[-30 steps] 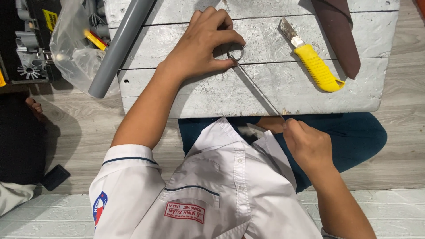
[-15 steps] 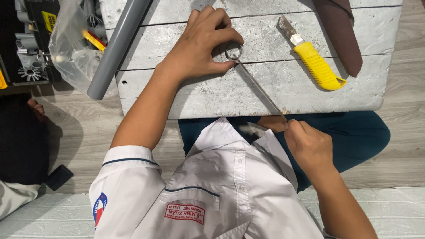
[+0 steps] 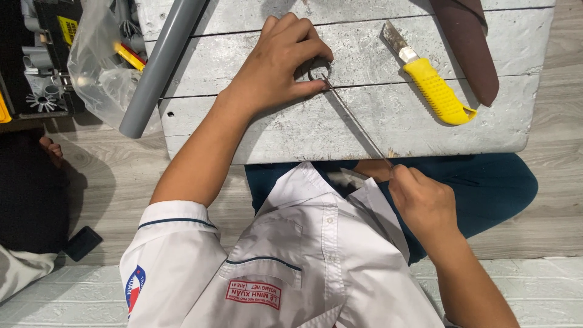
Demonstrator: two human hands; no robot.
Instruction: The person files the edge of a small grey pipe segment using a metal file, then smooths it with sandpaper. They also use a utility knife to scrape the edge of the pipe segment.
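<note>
Weathered white plank bench (image 3: 255, 130) over grey floorboards. Left hand (image 3: 276, 61) pinches small metal ring (image 3: 319, 70) flat on bench. Thin metal rod (image 3: 355, 118) runs diagonally from ring toward body, near end gripped in closed right hand (image 3: 425, 203). Yellow utility knife (image 3: 428, 85) lies apart.

Counter (image 3: 255, 130), center top: wood planks w/ whitish paint, rough, scuffed, matt. Small ring (image 3: 319, 68) under the left hand's fingers: bare metal, shiny. Thin rod (image 3: 358, 121) running diag. to the right hand: metal, dull grey, smooth. Knife (image 3: 428, 82), upper right: yellow plastic handle, glossy; blade metal, stained. Pipe (image 3: 161, 64), upper left: grey plastic, smooth, matt. Bag (image 3: 97, 73) beside it: clear plastic film, crinkled, shiny. Shirt (image 3: 303, 261), bottom: white cloth, matt. Floor (image 3: 121, 176): wood-look boards, pale grey.
</note>
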